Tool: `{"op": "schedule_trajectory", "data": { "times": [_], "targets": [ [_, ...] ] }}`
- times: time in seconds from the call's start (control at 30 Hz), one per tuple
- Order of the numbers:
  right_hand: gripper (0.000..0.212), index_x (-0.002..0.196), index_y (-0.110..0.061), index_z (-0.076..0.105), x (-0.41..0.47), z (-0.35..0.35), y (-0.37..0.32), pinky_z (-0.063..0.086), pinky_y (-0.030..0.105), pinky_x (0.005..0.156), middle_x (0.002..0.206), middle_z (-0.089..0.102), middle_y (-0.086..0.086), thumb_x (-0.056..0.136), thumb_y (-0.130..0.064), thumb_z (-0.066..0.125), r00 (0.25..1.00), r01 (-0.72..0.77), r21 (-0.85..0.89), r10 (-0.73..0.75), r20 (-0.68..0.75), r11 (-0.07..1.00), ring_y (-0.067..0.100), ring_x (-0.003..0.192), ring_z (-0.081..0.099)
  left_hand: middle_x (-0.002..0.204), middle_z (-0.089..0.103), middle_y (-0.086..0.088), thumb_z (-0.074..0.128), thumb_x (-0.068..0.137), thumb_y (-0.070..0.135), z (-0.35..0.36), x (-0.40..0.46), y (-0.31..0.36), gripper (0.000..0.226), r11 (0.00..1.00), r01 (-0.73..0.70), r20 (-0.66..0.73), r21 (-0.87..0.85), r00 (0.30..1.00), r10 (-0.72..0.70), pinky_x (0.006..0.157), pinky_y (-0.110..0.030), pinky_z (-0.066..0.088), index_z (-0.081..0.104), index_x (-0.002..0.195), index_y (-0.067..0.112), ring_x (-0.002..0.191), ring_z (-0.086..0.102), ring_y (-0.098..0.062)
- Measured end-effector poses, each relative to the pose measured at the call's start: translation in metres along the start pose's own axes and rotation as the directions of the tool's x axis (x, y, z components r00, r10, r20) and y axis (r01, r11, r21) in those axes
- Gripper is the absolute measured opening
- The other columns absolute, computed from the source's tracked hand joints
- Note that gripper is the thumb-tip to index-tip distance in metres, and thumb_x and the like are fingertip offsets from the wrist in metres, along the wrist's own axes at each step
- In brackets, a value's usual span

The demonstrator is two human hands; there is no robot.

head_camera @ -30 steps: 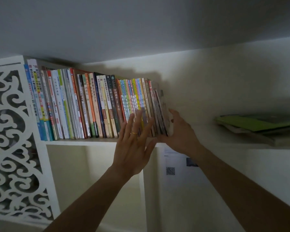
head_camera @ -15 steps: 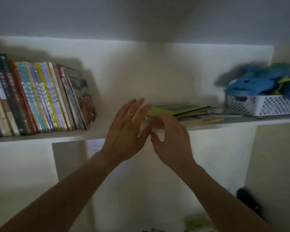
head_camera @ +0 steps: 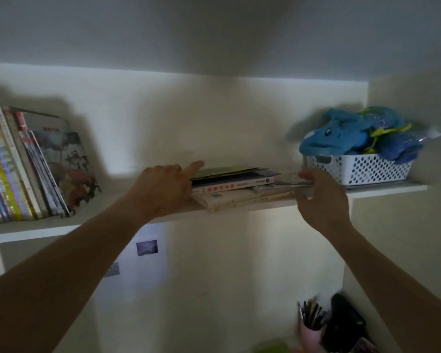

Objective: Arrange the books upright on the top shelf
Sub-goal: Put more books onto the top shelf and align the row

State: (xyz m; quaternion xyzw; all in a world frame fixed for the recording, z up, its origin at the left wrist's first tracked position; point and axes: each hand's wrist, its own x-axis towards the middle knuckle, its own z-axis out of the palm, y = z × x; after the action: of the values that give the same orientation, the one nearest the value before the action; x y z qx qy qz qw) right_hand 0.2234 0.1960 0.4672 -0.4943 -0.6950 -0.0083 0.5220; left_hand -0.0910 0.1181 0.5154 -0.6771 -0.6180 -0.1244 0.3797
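Bracketing the flat stack of books (head_camera: 236, 186) at the shelf's (head_camera: 385, 191) front edge, you are setting your left hand (head_camera: 161, 191) on its left end, forefinger out, while your right hand (head_camera: 322, 197) is pinching thin glossy covers at the right. Its long axis is running hand to hand; the upright row (head_camera: 36, 166) is waiting farther left.

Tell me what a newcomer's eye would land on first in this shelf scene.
First, the two hands at the flat pile of books mid-shelf: the left hand at its left end, the right hand at its right end. Next, the blue plush toy in the white basket at right, then the leaning row of books at left.
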Motion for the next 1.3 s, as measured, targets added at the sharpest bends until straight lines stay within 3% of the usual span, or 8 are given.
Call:
{"op": "schedule_trajectory", "data": {
  "times": [0.13, 0.3, 0.47, 0.7, 0.83, 1.0, 1.13, 1.3],
  "targets": [
    [0.052, 0.132, -0.014, 0.058, 0.018, 0.002, 0.027, 0.049, 0.038, 0.092, 0.121, 0.066, 0.01, 0.083, 0.002, 0.065, 0.998, 0.007, -0.074, -0.002, 0.061, 0.997, 0.032, 0.113, 0.061, 0.106, 0.063, -0.004, 0.066, 0.091, 0.051, 0.018, -0.004, -0.012, 0.087, 0.99, -0.124, -0.094, -0.06, 0.989, 0.118, 0.059, -0.034, 0.051, 0.013, 0.16, 0.042, 0.074, 0.067, -0.028],
    [0.057, 0.133, -0.019, 0.061, 0.029, 0.01, 0.044, 0.051, 0.042, 0.097, 0.122, 0.068, 0.008, 0.081, 0.003, 0.061, 0.993, 0.035, -0.113, -0.022, 0.116, 0.993, 0.032, 0.115, 0.061, 0.106, 0.069, -0.006, 0.045, 0.101, 0.04, 0.035, -0.017, -0.019, 0.038, 0.965, -0.019, -0.291, -0.26, 0.955, -0.059, 0.06, -0.034, 0.054, 0.057, 0.133, 0.024, 0.075, 0.069, -0.027],
    [0.038, 0.121, -0.024, 0.07, 0.042, 0.016, 0.035, 0.057, 0.044, 0.089, 0.112, 0.071, 0.002, 0.085, -0.011, 0.065, 0.981, 0.146, -0.131, -0.126, 0.15, 0.981, 0.028, 0.104, 0.065, 0.114, 0.067, 0.005, 0.037, 0.096, 0.071, 0.03, -0.017, -0.014, 0.061, 0.964, -0.043, -0.194, -0.261, 0.981, -0.009, 0.068, -0.031, 0.055, 0.057, 0.135, 0.029, 0.09, 0.064, -0.016],
    [0.042, 0.125, -0.028, 0.067, 0.048, 0.015, 0.028, 0.056, 0.039, 0.087, 0.114, 0.072, 0.0, 0.087, -0.011, 0.063, 0.969, 0.102, -0.168, -0.06, 0.24, 0.981, 0.024, 0.101, 0.065, 0.122, 0.065, 0.005, 0.056, 0.085, 0.062, 0.03, -0.019, -0.016, 0.062, 0.923, 0.001, -0.149, -0.384, 0.987, -0.063, 0.079, -0.035, 0.057, 0.05, 0.139, 0.03, 0.101, 0.063, -0.017],
    [0.039, 0.131, -0.025, 0.061, 0.053, 0.012, 0.005, 0.048, 0.044, 0.099, 0.124, 0.065, 0.001, 0.093, -0.018, 0.055, 0.945, -0.062, -0.014, 0.063, 0.321, 0.998, 0.025, 0.113, 0.06, 0.123, 0.064, 0.006, 0.063, 0.084, 0.056, 0.031, -0.019, -0.016, 0.062, 0.929, -0.009, -0.145, -0.37, 0.988, -0.048, 0.08, -0.035, 0.057, 0.048, 0.14, 0.033, 0.103, 0.062, -0.015],
    [0.015, 0.08, -0.017, 0.061, 0.078, 0.019, -0.044, 0.052, 0.039, 0.079, 0.094, 0.065, 0.009, 0.093, -0.011, 0.057, 0.884, -0.294, 0.267, 0.155, 0.441, 0.918, 0.024, 0.093, 0.064, 0.122, 0.065, 0.009, 0.064, 0.085, 0.054, 0.033, -0.018, -0.016, 0.06, 0.957, -0.01, -0.161, -0.289, 0.986, -0.038, 0.077, -0.032, 0.057, 0.049, 0.14, 0.034, 0.101, 0.063, -0.014],
    [0.031, 0.122, -0.012, 0.069, 0.093, 0.022, -0.083, 0.052, 0.045, 0.104, 0.114, 0.071, 0.012, 0.092, -0.006, 0.062, 0.908, -0.322, 0.558, 0.083, 0.41, 0.765, 0.023, 0.106, 0.068, 0.113, 0.068, 0.006, 0.06, 0.09, 0.053, 0.034, -0.022, -0.014, 0.052, 0.967, -0.027, -0.199, -0.253, 0.98, -0.024, 0.069, -0.03, 0.055, 0.053, 0.136, 0.029, 0.091, 0.065, -0.015],
    [0.027, 0.105, -0.001, 0.064, 0.094, 0.026, -0.1, 0.044, 0.033, 0.075, 0.091, 0.056, 0.011, 0.097, -0.026, 0.056, 0.898, -0.113, 0.136, 0.043, 0.437, 0.984, 0.024, 0.085, 0.053, 0.102, 0.067, 0.0, 0.042, 0.102, 0.047, 0.033, -0.022, -0.01, 0.039, 0.981, -0.01, -0.243, -0.196, 0.969, -0.039, 0.063, -0.032, 0.052, 0.058, 0.129, 0.023, 0.08, 0.065, -0.022]
  ]
}}
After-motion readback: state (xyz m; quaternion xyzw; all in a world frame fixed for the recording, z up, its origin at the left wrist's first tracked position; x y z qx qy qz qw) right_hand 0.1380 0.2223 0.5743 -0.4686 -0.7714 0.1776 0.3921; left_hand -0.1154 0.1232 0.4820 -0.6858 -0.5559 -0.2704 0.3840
